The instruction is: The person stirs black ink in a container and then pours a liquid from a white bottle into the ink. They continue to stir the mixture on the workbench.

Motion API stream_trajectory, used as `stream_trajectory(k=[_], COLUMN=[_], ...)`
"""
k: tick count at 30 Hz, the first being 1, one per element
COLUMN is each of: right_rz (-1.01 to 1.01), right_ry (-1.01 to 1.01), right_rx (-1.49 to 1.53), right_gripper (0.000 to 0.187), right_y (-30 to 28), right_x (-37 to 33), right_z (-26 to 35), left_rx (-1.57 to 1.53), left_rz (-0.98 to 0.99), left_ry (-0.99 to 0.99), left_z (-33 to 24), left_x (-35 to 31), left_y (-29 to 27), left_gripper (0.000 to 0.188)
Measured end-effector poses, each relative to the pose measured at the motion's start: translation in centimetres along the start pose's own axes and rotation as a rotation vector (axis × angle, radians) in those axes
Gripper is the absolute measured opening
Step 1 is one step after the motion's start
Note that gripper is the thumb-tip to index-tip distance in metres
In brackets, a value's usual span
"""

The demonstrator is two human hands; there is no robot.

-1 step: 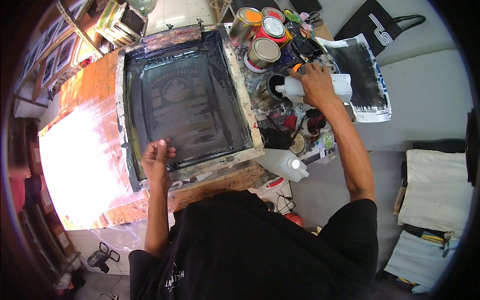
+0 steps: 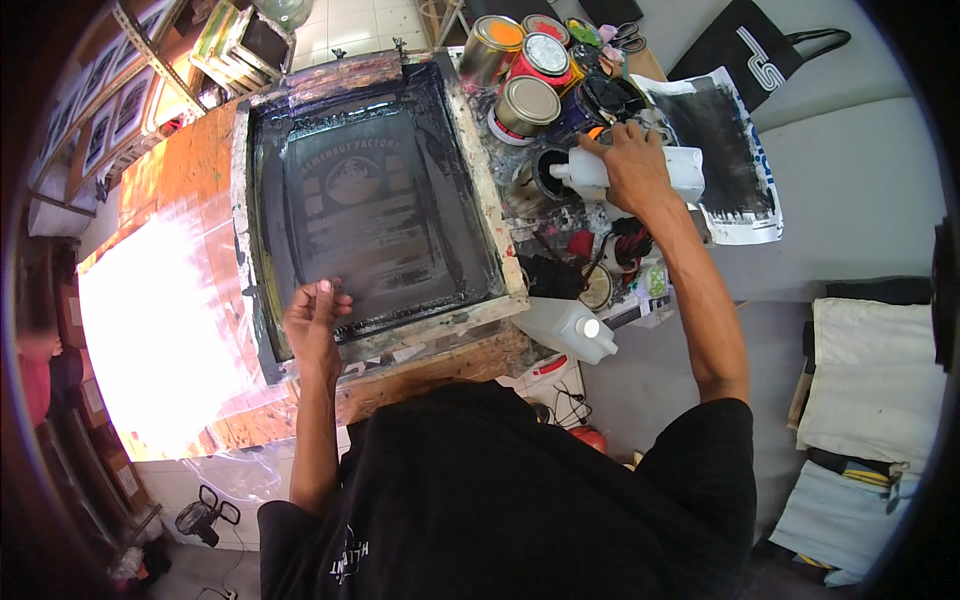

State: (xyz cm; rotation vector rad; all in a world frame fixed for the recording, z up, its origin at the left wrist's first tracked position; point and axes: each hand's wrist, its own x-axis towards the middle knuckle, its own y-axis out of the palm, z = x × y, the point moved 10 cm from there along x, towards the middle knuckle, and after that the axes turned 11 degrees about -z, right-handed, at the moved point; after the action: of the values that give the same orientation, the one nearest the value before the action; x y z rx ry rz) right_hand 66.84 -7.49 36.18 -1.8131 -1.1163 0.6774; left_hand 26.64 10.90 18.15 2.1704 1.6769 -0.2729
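Observation:
My right hand point(image 2: 637, 172) is closed round a white plastic bottle point(image 2: 686, 172), tipped nearly on its side. The bottle's narrow mouth is over the open rim of a can point(image 2: 535, 195) with a dark inside; I cannot tell whether liquid is flowing. My left hand point(image 2: 318, 312) hangs over the near left corner of a screen printing frame point(image 2: 507, 265), thumb and fingers pinched together. What they hold, if anything, is too small to make out. Dark ink coats the mesh point(image 2: 400, 245), where a pale emblem with lettering shows.
Several paint cans point(image 2: 527, 105) crowd the bench right of the frame. Near them lie an ink-blackened paper point(image 2: 708, 150) and a black bag point(image 2: 735, 50). A translucent jug point(image 2: 565, 328) stands by the frame's near right corner. Folded cloths point(image 2: 868, 380) are at far right.

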Motion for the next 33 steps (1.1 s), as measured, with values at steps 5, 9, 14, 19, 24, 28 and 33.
stream_trajectory(k=[5,9,14,19,24,28,33], right_rz=[0.009,0.038,0.079,0.197,0.055,-0.085,-0.491], right_ry=[0.013,0.036,0.119,0.226,0.430,0.694,1.020], right_rx=[0.003,0.024,0.102,0.176,0.405,0.749,1.059], right_gripper=[0.061,0.075,0.091,0.096,0.091,0.081,0.075], right_y=[0.4,0.0,0.7,1.8,3.1,6.7,10.6], right_x=[-0.6,-1.0,-2.1,-4.0,-7.7,-13.1,-18.3], right_z=[-0.3,-0.5,-1.5,-2.5,-5.1,-7.0,-5.1], left_rx=[-0.030,-0.077,-0.083,-0.097,-0.073,-0.102,-0.091], left_rz=[0.015,0.041,0.014,0.051,0.127,0.154,0.267], left_ry=[0.000,0.011,-0.033,-0.050,-0.048,-0.081,-0.082], left_z=[-0.1,-0.4,-0.3,-0.4,-1.6,-2.1,-2.5], left_x=[-0.2,-0.7,-1.3,-1.4,-2.3,-2.7,-3.5], left_y=[0.5,1.4,1.9,2.7,4.7,6.2,11.7], left_gripper=[0.018,0.019,0.025,0.031,0.033,0.038,0.034])
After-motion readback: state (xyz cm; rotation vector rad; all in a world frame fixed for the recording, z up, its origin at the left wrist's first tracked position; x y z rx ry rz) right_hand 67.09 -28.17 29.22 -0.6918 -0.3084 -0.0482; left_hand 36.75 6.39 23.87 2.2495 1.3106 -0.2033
